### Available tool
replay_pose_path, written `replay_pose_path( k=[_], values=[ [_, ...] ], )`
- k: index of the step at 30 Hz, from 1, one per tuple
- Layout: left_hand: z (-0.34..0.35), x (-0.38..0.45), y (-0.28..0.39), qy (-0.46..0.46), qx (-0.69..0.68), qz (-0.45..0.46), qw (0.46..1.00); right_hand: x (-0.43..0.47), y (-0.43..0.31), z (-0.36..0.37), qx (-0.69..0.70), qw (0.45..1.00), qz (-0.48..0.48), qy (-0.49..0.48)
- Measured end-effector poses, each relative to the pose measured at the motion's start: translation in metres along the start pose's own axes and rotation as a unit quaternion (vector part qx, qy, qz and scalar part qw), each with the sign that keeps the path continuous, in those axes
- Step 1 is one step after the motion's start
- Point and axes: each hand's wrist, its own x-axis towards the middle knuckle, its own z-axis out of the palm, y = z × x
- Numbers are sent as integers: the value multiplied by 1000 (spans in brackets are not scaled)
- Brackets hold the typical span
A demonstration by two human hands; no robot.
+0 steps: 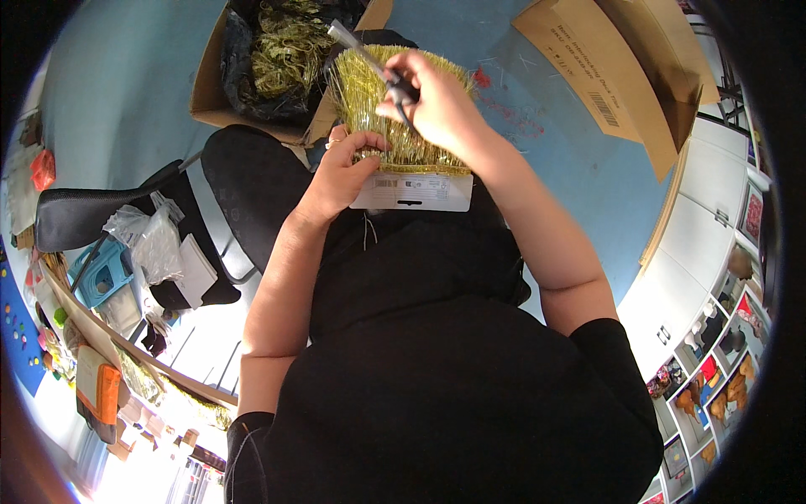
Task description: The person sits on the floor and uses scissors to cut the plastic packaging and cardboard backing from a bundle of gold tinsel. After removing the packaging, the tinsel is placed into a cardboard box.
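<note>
A gold tinsel fringe [362, 85] is spread over my lap, its strands fanning away from me. Along its near edge runs a glittery gold band [428, 169], and a white printed card [409, 194] with a hanging slot sticks out beneath it. My left hand [348, 157] grips the fringe at its left side, thumb and fingers pinching near the band and card. Above the strands, my right hand [434, 94] holds black-handled scissors [359, 47], somewhat blurred, with the blades pointing to the far left. Part of the card lies hidden under the fringe.
Ahead on the blue floor [554, 157] stands a cardboard box [211, 94] lined with a black plastic bag [236, 82], holding more gold tinsel [289, 50]. Another carton [592, 75] lies far right. A black chair [107, 211] bears plastic bags [157, 242] at left; white cabinets [699, 201] line the right.
</note>
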Motion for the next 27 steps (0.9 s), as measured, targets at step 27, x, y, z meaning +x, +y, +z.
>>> replay_pose_path(
  k=[27],
  values=[
    [18,-1,-10,131,-17,84,988,-76,-51,-75,-380,896,-12,-231]
  ],
)
